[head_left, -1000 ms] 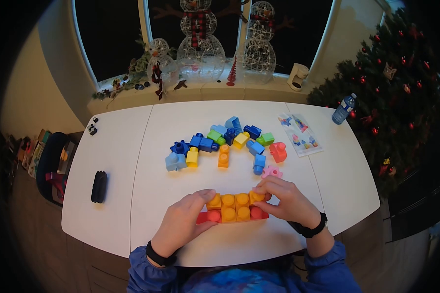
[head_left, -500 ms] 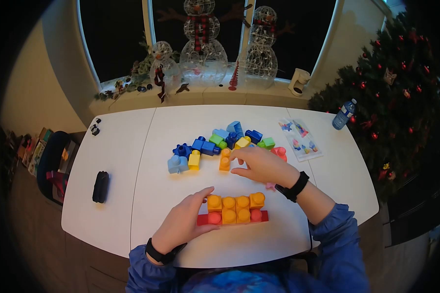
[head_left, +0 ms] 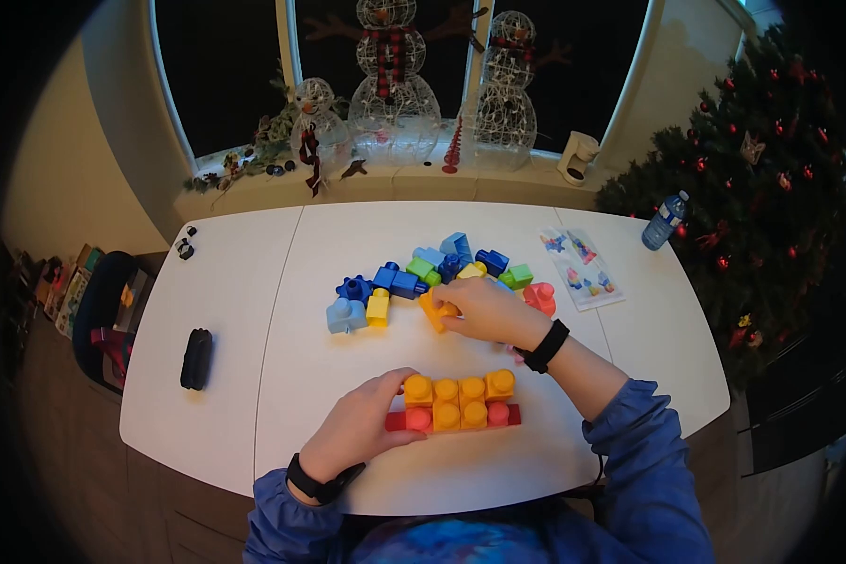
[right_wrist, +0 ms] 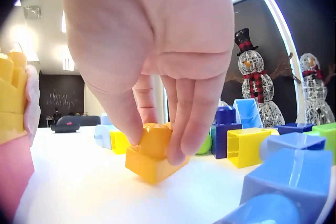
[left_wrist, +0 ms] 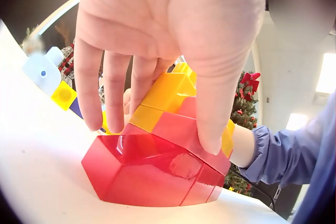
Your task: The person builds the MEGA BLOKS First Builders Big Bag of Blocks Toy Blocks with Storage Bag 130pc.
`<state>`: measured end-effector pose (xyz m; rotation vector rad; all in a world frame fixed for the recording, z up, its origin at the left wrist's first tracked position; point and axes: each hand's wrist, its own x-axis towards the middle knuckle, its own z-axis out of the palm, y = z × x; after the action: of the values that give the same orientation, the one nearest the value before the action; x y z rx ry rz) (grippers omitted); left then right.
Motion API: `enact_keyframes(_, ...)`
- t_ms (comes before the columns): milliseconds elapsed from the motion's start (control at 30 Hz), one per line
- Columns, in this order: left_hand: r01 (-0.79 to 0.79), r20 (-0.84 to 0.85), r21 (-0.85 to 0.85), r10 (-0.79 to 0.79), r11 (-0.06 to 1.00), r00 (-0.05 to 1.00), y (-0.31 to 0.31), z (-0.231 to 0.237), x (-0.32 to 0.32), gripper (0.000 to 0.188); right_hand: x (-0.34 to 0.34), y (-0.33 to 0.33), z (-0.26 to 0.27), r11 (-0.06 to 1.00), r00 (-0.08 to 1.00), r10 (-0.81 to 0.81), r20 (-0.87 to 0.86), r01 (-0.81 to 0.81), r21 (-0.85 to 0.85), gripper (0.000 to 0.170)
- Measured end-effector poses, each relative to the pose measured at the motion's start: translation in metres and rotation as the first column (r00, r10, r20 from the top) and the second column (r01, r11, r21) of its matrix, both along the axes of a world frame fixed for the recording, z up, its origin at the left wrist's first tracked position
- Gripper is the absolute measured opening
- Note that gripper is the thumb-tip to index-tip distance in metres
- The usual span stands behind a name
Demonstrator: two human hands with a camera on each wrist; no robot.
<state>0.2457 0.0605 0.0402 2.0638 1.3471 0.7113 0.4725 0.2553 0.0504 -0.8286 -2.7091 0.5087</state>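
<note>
The right hand [head_left: 487,308] pinches a small orange block [right_wrist: 149,165] between thumb and fingers, out near the middle of the desk [head_left: 320,395]. The block sits at a slant under the fingertips; whether its base quite touches the desk is hard to tell.

The left hand [head_left: 355,428] holds the left end of a built piece [head_left: 447,416] close to the person — thumb against the near side, fingers reaching along the far side. That piece has a red base [left_wrist: 142,174] with orange blocks stacked on it, and red shows at both ends.

Beyond the right hand lie loose blocks: a light blue block [head_left: 346,317] and a yellow block [head_left: 378,309] to its left, a coral block [head_left: 540,298] to its right. A printed sheet [head_left: 581,271] and a water bottle [head_left: 664,224] are farther right; a black case [head_left: 196,359] lies well apart, on the left.
</note>
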Motion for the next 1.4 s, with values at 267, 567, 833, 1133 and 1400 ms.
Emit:
enact_keyframes(267, -0.003, 0.021, -0.018, 0.003, 1.000, 1.000, 0.000, 0.002, 0.000, 0.076, 0.049, -0.077, 0.075, 0.978, 0.973, -0.024, -0.231, -0.025, -0.206, 0.029)
enact_keyframes(567, -0.009, 0.014, -0.057, 0.010, 0.998, 1.000, 0.001, 0.003, 0.001, 0.077, 0.053, -0.108, 0.058, 0.988, 0.984, 0.135, -0.116, -0.142, -0.059, 0.024)
enact_keyframes(833, -0.008, 0.028, -0.066, 0.010, 0.998, 1.000, 0.001, 0.002, 0.002, 0.077, 0.055, -0.116, 0.043, 0.994, 0.970, 0.103, -0.218, -0.108, -0.009, 0.026)
enact_keyframes(1133, -0.022, -0.019, -0.097, 0.020, 0.995, 1.000, 0.000, 0.003, 0.001, 0.078, 0.077, -0.139, 0.045, 0.981, 0.941, -0.193, -0.276, 0.186, -0.054, 0.033)
enact_keyframes(1400, 0.054, -0.011, -0.042, -0.054, 0.998, 0.998, 0.011, 0.006, -0.011, 0.077, 0.076, -0.138, 0.020, 0.972, 0.895, -0.233, -0.380, 0.222, -0.072, 0.031)
